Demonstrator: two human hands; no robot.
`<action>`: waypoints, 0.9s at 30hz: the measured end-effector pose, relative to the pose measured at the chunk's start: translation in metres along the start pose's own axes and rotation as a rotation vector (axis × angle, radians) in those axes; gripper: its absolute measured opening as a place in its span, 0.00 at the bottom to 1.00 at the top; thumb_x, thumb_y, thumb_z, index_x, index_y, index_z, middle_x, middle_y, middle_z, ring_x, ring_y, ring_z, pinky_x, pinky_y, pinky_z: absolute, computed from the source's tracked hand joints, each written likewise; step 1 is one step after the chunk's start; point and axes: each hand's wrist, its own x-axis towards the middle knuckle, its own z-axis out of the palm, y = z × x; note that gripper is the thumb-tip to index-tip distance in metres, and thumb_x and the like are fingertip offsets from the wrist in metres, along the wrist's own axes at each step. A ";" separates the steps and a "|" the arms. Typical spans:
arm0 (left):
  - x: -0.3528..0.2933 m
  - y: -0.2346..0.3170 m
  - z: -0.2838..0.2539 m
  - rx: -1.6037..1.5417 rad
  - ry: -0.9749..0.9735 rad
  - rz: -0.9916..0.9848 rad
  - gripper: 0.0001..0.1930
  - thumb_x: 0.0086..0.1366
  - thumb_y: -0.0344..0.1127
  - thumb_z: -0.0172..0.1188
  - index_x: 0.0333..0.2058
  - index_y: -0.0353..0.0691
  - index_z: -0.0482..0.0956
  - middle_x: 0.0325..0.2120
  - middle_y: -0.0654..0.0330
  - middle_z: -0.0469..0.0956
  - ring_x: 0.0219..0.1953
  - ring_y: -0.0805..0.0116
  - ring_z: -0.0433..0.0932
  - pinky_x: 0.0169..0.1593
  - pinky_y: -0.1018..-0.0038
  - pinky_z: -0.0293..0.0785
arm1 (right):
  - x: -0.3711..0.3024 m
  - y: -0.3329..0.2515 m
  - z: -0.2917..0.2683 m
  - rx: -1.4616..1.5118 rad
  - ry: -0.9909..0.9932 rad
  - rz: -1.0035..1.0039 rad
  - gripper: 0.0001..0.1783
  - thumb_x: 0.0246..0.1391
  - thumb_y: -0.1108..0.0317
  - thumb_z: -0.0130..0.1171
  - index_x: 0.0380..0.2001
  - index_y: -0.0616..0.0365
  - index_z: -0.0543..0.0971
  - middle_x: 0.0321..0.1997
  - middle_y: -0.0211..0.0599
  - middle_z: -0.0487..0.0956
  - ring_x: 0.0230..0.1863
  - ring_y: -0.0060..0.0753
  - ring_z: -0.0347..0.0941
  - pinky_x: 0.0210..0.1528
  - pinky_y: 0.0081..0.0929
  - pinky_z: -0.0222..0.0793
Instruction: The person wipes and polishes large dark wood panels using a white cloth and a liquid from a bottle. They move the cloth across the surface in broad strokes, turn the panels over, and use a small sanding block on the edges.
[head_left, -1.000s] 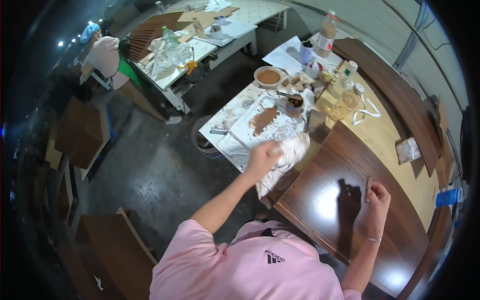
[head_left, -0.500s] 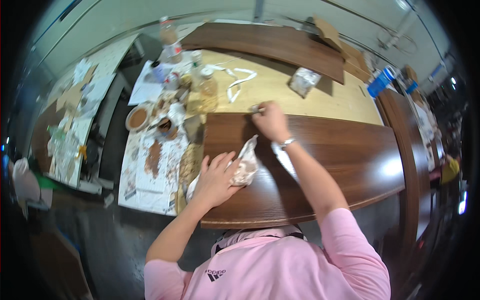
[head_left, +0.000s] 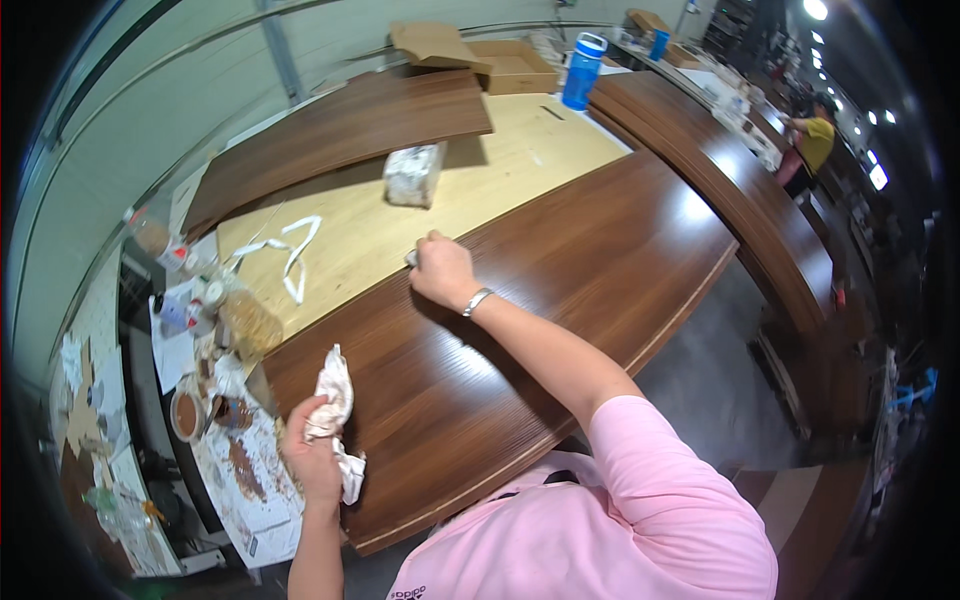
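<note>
A dark brown wood-grain board [head_left: 560, 285] with a glossy face lies before me on the workbench. Near its left end, my left hand [head_left: 312, 455] is closed around a crumpled, brown-stained white cloth [head_left: 335, 395]. My right hand [head_left: 443, 270] is at the board's far edge, its fingers pinched on a small pale thing [head_left: 411, 258] that mostly hides behind them; I cannot make out its kind. A metal watch or bracelet [head_left: 478, 301] circles the right wrist.
Beyond are a second brown board [head_left: 350, 130] propped over a stained white block [head_left: 412, 178], a white strap [head_left: 296, 265], a blue bottle [head_left: 583, 72] and cardboard boxes [head_left: 510, 68]. Left stand a brown paste tub [head_left: 187, 415] and yellowish bottle [head_left: 250, 320]. More boards [head_left: 720, 170] stretch right; a person in yellow [head_left: 815, 145] works farther off.
My view has swung to the right. My left hand, which lay spread over the cloth on the board, now grips it. My right hand still pinches at the far edge, farther along.
</note>
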 end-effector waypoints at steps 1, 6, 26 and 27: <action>0.010 0.020 0.017 -0.084 -0.018 -0.051 0.15 0.62 0.17 0.53 0.45 0.36 0.80 0.36 0.64 0.80 0.34 0.78 0.77 0.38 0.81 0.74 | 0.003 0.010 -0.001 -0.010 -0.005 -0.013 0.11 0.44 0.70 0.59 0.32 0.62 0.82 0.41 0.50 0.78 0.45 0.50 0.77 0.47 0.41 0.76; 0.058 0.037 0.129 0.100 -0.180 0.244 0.16 0.59 0.17 0.56 0.47 0.33 0.78 0.41 0.60 0.77 0.41 0.72 0.76 0.47 0.78 0.71 | 0.022 0.058 -0.024 0.023 -0.014 -0.012 0.10 0.43 0.71 0.57 0.30 0.64 0.81 0.39 0.52 0.78 0.44 0.52 0.77 0.48 0.42 0.75; 0.076 0.003 0.252 1.124 -0.215 0.410 0.26 0.56 0.35 0.59 0.56 0.40 0.74 0.60 0.50 0.69 0.60 0.46 0.66 0.64 0.55 0.59 | 0.071 0.250 -0.103 0.025 -0.115 -0.161 0.09 0.42 0.73 0.57 0.29 0.63 0.81 0.40 0.48 0.78 0.44 0.47 0.78 0.43 0.39 0.78; 0.077 0.003 0.254 1.127 -0.218 0.417 0.26 0.56 0.35 0.59 0.55 0.40 0.74 0.59 0.50 0.69 0.60 0.46 0.66 0.64 0.55 0.59 | 0.080 0.284 -0.114 -0.045 -0.136 -0.135 0.08 0.43 0.73 0.57 0.29 0.63 0.81 0.41 0.48 0.78 0.43 0.47 0.78 0.43 0.39 0.78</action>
